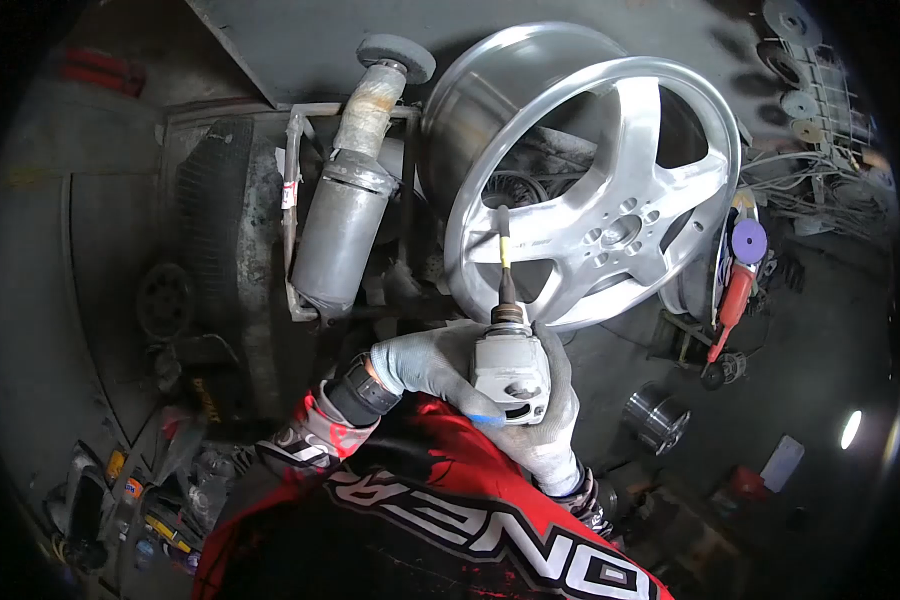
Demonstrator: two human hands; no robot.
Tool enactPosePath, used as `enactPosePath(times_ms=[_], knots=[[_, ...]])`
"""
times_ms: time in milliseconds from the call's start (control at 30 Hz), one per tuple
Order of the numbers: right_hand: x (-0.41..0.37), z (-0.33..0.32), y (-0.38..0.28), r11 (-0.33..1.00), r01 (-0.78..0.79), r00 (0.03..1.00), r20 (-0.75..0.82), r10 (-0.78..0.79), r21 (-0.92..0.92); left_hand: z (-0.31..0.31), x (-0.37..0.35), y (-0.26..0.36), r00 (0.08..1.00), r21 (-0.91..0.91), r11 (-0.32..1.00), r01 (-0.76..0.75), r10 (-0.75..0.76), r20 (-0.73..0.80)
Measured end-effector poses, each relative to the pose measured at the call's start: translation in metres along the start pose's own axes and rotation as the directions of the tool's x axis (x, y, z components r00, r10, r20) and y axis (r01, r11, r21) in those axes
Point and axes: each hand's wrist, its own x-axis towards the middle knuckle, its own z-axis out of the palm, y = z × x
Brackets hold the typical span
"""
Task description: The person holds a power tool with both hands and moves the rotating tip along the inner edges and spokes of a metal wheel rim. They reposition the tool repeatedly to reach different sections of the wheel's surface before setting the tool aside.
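A pale grey power grinder with a long narrow shaft is held between both my hands. My left hand, in a grey glove, closes on its left side, the thumb lying along the housing. Around the right side and rear wraps my gloved right hand. The shaft points away from me, and its dark tip meets or lies just over a spoke of a shiny five-spoke alloy wheel. That wheel stands tilted, its face toward me. Some fingers are hidden behind the tool.
Left of the wheel, a cylindrical motor with a grey disc sits by a metal frame. A red polisher with a purple pad hangs at right. Cables and a small metal rim lie beyond. Clutter fills the lower left.
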Motion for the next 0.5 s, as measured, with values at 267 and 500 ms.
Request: enactPosePath(times_ms=[267, 500], knots=[[0.004, 0.001, -0.006, 0.999, -0.048, 0.999, 0.019, 0.048, -0.010, -0.002, -0.002, 0.001, 1.000, -0.029, 0.999, 0.018, -0.019, -0.001], [0.006, 0.005, -0.007, 0.999, -0.004, 0.999, 0.032, 0.003, 0.039, -0.001, -0.008, 0.007, 1.000, -0.065, 0.998, -0.018, 0.017, -0.020]])
